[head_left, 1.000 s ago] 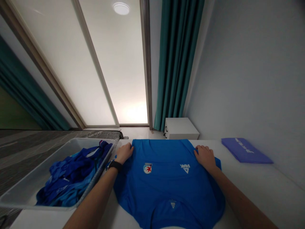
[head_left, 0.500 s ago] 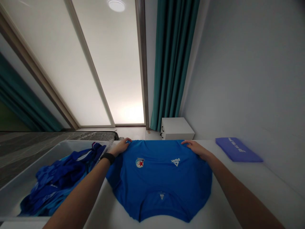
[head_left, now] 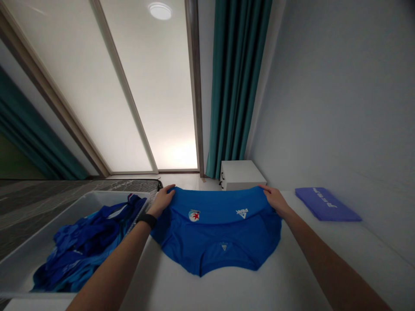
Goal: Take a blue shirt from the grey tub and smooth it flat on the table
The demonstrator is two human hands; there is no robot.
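A blue T-shirt (head_left: 220, 233) lies on the white table (head_left: 223, 293) with its neckline toward me. Its chest shows a round badge with a red star on the left and a white logo on the right. My left hand (head_left: 164, 201), with a black band on the wrist, grips the shirt's far left corner. At the far right corner my right hand (head_left: 274, 201) pinches the fabric. The far edge is pulled taut between both hands and looks slightly raised, while the nearer cloth is wrinkled.
To the left stands a translucent plastic bin (head_left: 19, 255) with crumpled blue clothes (head_left: 87, 237). A folded purple-blue garment (head_left: 327, 205) lies at the right, by the wall. Beyond the table are a white cabinet (head_left: 243, 172) and a green curtain (head_left: 238, 86).
Both hands have tightened on the far corners and lifted that edge a little. The neckline has slid away from me, and the cloth nearer me has bunched up.
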